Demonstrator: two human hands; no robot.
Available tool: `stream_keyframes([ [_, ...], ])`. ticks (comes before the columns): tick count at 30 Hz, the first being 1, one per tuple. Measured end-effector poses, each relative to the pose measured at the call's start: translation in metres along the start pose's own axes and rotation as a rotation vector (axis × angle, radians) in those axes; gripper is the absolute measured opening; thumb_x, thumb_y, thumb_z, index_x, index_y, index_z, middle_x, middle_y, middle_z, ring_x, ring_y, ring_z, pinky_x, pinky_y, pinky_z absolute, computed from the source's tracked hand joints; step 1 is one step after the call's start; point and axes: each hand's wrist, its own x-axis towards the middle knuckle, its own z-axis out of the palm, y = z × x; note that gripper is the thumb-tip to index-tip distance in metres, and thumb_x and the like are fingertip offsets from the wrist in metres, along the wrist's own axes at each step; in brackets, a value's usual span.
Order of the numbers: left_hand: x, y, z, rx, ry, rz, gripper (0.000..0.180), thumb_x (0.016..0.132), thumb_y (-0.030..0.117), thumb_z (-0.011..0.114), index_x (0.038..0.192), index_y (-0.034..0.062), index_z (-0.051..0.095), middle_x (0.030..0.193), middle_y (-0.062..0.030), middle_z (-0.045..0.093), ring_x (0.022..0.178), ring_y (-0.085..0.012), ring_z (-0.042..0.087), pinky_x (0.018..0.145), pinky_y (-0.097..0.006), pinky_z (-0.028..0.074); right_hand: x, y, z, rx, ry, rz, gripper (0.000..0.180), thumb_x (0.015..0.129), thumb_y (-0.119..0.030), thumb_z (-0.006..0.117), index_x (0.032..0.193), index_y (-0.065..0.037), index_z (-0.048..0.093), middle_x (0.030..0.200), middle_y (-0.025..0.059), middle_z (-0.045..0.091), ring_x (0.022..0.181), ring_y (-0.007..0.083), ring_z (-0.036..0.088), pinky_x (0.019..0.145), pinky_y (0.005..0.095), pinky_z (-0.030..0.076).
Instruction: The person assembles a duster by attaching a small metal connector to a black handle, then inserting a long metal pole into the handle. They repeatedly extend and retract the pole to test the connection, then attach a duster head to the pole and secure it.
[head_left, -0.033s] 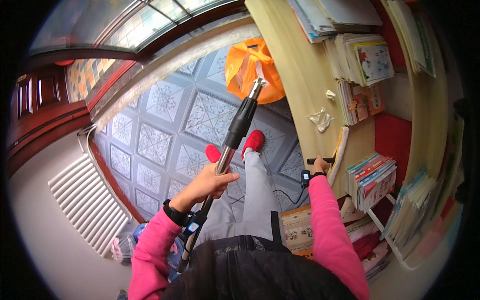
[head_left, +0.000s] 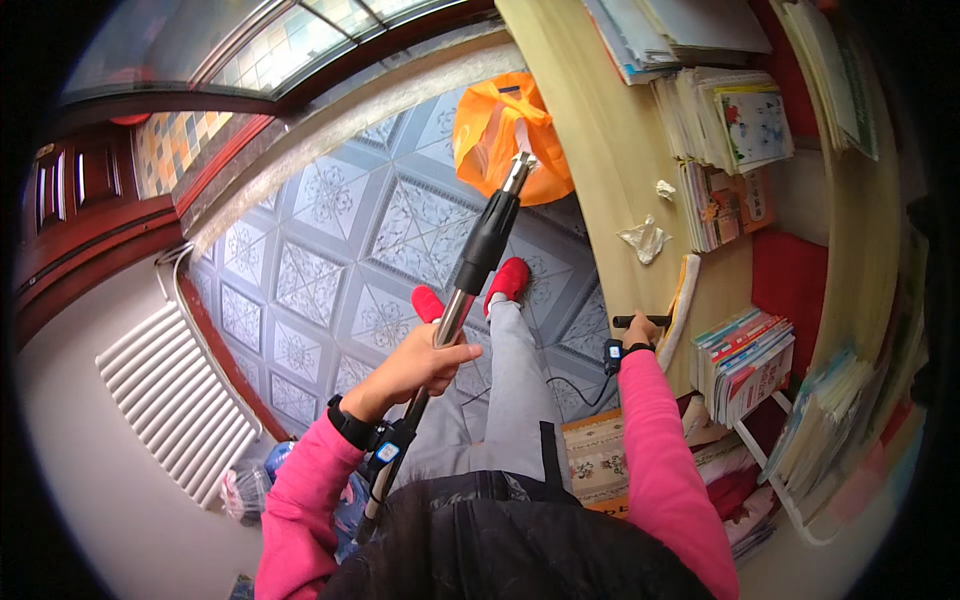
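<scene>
My left hand [head_left: 422, 362] is closed around a telescopic metal pole [head_left: 484, 240] with a black collar. The pole slants up and away from my body, and its bare metal tip shows in front of an orange bag [head_left: 548, 178]. On the right, my right hand [head_left: 641, 333] grips the short black handle of a squeegee-like tool [head_left: 684, 300] with a long, pale, yellow-edged head. That tool is at the wooden desktop [head_left: 620, 150]; whether its head presses on the surface I cannot tell. Crumpled white paper [head_left: 646, 240] and a smaller scrap [head_left: 665, 189] lie beyond it.
Stacked books and papers [head_left: 720, 120] line the desk's right side, with more books [head_left: 742, 360] nearer me. A white radiator [head_left: 180, 400] is on the left wall. My red shoes [head_left: 510, 278] rest on the patterned tile floor [head_left: 325, 200]. A dark cable [head_left: 580, 395] hangs near my right leg.
</scene>
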Motion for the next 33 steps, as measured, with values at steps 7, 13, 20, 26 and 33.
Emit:
stream_keyframes([
  [7,0.013,0.006,-0.006,-0.092,-0.114,-0.055,0.03,0.088,0.017,0.066,0.075,0.0123,0.039,0.053,0.0074,0.028,0.041,-0.0037,0.024,0.039,-0.024,0.017,0.038,0.009,0.01,-0.067,-0.061,0.106,0.045,0.078,-0.02,0.066,0.111,0.008,0.058,0.113,0.023,0.061,0.101,0.0333,0.062,0.079,0.0443,0.053],
  [13,0.022,0.006,-0.014,-0.095,-0.164,-0.06,0.029,0.088,0.017,0.066,0.077,0.0119,0.04,0.053,0.0074,0.028,0.041,-0.0039,0.024,0.039,-0.024,0.017,-0.045,-0.033,-0.015,0.188,-0.144,-0.108,0.046,0.085,-0.021,0.059,0.121,0.005,0.053,0.122,0.02,0.056,0.11,0.0285,0.057,0.083,0.0437,0.051],
  [20,0.021,-0.008,-0.009,-0.047,-0.227,-0.08,0.03,0.088,0.019,0.067,0.076,0.0112,0.041,0.053,0.0062,0.031,0.039,-0.0041,0.025,0.037,-0.024,0.018,-0.326,-0.128,-0.009,0.725,-1.78,-0.13,0.064,0.09,-0.045,0.055,0.14,-0.01,0.035,0.123,0.0181,0.054,0.111,0.0279,0.054,0.098,0.0442,0.042],
  [26,-0.001,-0.023,-0.011,-0.026,-0.192,-0.034,0.028,0.088,0.018,0.066,0.074,0.0094,0.043,0.05,0.0044,0.036,0.037,-0.0058,0.032,0.035,-0.025,0.022,-0.389,-0.128,-0.015,0.904,-1.951,0.114,0.009,0.088,-0.014,0.055,0.082,-0.011,0.048,0.058,-0.0024,0.041,0.05,0.0096,0.042,0.053,0.0268,0.042],
  [33,-0.019,-0.046,-0.013,0.223,0.117,0.168,0.02,0.081,0.012,0.062,0.073,0.0031,0.046,0.052,-0.0025,0.048,0.04,-0.0115,0.047,0.038,-0.028,0.035,-0.424,-0.117,-0.028,0.808,-1.709,0.022,0.008,0.087,-0.017,0.056,0.086,-0.012,0.049,0.059,-0.0003,0.043,0.048,0.0108,0.042,0.047,0.0266,0.04],
])
